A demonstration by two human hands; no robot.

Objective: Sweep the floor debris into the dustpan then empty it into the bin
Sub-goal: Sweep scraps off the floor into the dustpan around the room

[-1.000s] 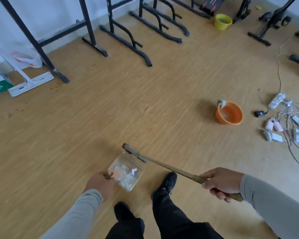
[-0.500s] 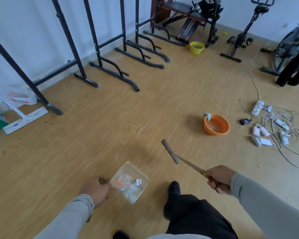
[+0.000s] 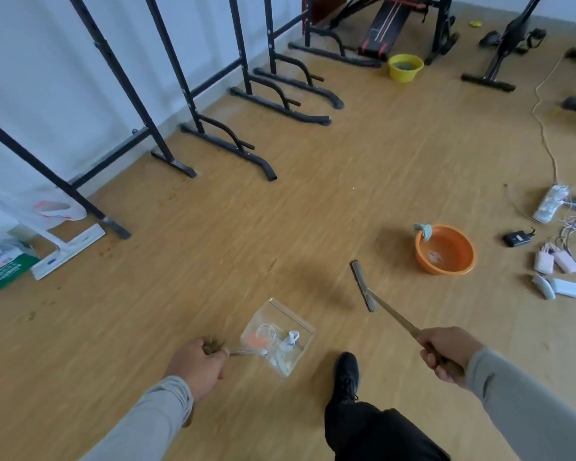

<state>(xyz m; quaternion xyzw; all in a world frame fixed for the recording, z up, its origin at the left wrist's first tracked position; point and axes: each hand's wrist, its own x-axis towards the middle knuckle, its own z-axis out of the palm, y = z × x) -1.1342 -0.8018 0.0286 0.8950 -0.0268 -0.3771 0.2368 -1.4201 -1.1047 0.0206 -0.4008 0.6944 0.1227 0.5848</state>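
A: Start at the left hand (image 3: 197, 364). What has it got?

B: Its fingers are curled tight round the handle of the clear dustpan (image 3: 276, 337). The pan hangs just above the floor (image 3: 213, 261), off the boards by the look of it, with the debris (image 3: 280, 342) inside: scraps of white, a bit of orange, something like a thin loop.

A: And the right hand (image 3: 446, 352)?

B: Wrapped round the long handle of the broom (image 3: 363, 286), whose narrow head points out toward the orange basin (image 3: 444, 249). The head seems raised off the floor too, though I can't be sure.

A: So what might spoil it?

B: I'd judge the sweeping done and the emptying next. The pan is shallow and open at the front; tip the handle a touch and the light scraps slide out. A quick stride would do the same.

A: Anything in the path?

B: The basin is near the broom head, and a swing could clip it. Chargers and cables (image 3: 566, 257) lie beyond it on the right, easy to snag. I see no certain bin; the yellow bucket (image 3: 405, 66) stands far off by the gym frames (image 3: 213, 121), so it could be a long carry.
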